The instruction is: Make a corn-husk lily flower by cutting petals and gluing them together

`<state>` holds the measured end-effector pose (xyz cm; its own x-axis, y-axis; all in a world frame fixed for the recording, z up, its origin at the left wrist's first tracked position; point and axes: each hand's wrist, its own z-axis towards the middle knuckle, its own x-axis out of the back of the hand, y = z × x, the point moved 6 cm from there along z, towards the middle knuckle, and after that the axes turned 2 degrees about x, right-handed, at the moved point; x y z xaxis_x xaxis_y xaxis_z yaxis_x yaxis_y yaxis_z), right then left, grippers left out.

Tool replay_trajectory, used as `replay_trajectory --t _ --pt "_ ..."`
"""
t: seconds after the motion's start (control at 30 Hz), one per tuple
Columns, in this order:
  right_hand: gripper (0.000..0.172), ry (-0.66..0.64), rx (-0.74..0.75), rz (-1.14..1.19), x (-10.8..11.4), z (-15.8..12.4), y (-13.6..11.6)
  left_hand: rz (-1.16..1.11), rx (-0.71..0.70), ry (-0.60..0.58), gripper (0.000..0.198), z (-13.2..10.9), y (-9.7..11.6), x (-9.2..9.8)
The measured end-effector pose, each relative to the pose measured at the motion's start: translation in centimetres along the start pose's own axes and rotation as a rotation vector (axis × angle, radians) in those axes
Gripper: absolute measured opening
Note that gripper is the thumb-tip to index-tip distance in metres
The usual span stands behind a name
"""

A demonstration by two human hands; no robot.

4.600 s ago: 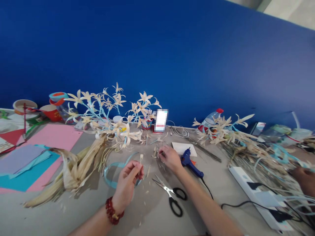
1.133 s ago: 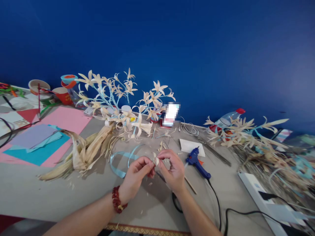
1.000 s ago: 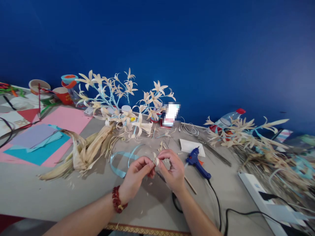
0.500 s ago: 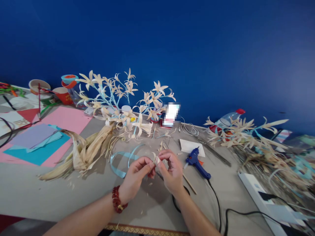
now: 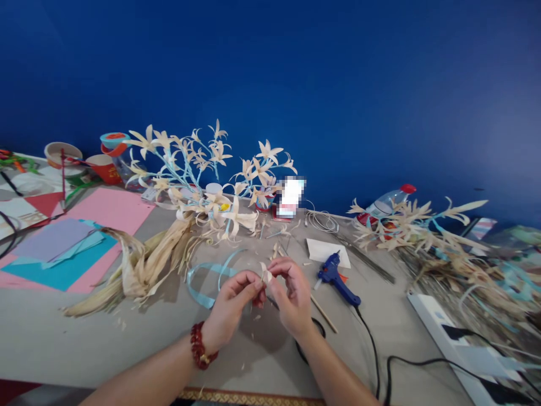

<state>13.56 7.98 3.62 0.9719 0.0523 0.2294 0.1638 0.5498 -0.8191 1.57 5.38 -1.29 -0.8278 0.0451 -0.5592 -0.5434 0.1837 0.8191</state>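
Between my two hands is a small pale corn-husk flower, partly hidden by the fingers. My left hand, with a red bead bracelet at its wrist, pinches the lower end of the flower. At its upper side, my right hand closes thumb and forefinger on a petal. A light blue ribbon lies curled on the table just left of the hands. Under my right wrist are the black handles of scissors, partly covered. A thin wooden stick rests right of that hand.
A blue glue gun lies to the right by a white card. Dried corn husks and coloured paper are at left. Finished husk flowers stand at the back. A white power strip with cords is at right.
The view has shifted slightly. My right fingers have moved a little at the flower's petal, which shows more clearly; both hands keep their hold.
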Motion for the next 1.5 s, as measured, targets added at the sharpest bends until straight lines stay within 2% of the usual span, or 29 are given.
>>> replay_trajectory --t 0.27,0.43,0.57,0.73,0.87,1.07,1.17,1.3,1.4,1.5 --pt "0.005 -0.012 -0.033 0.067 0.6 0.1 -0.1 0.024 -0.012 -0.055 0.016 -0.1 0.1 -0.3" --pt "0.013 -0.078 -0.080 0.188 0.3 0.2 0.2 0.019 -0.031 -0.091 0.016 -0.3 0.5 -0.5" --pt "0.008 -0.111 -0.080 0.263 -0.1 0.0 0.2 -0.020 -0.031 -0.091 0.014 -0.2 0.3 -0.3" --pt "0.006 -0.130 -0.148 0.373 -0.8 -0.4 0.3 -0.075 0.001 -0.092 0.015 0.0 -0.2 -0.1" --pt "0.011 -0.093 -0.123 0.243 0.0 0.0 0.3 -0.078 0.016 -0.123 0.016 0.0 -0.1 -0.3" --pt "0.012 0.082 -0.213 0.148 4.0 1.4 1.6 -0.084 -0.018 -0.200 0.018 -0.1 0.0 -0.5" --pt "0.012 -0.024 -0.193 0.041 4.3 1.4 0.5 -0.091 -0.031 -0.227 0.018 -0.1 0.0 -0.6" --pt "0.011 -0.237 -0.108 -0.064 2.8 0.2 -2.0 -0.089 -0.023 -0.249 0.020 -0.1 0.3 -0.9" --pt "0.012 -0.237 -0.101 -0.071 2.9 -0.7 -2.5 -0.102 -0.033 -0.280 0.020 0.0 0.8 -1.3" --pt "0.017 -0.185 -0.145 -0.171 4.3 -1.7 -1.5 -0.131 -0.037 -0.295 0.018 0.2 1.0 -1.4"
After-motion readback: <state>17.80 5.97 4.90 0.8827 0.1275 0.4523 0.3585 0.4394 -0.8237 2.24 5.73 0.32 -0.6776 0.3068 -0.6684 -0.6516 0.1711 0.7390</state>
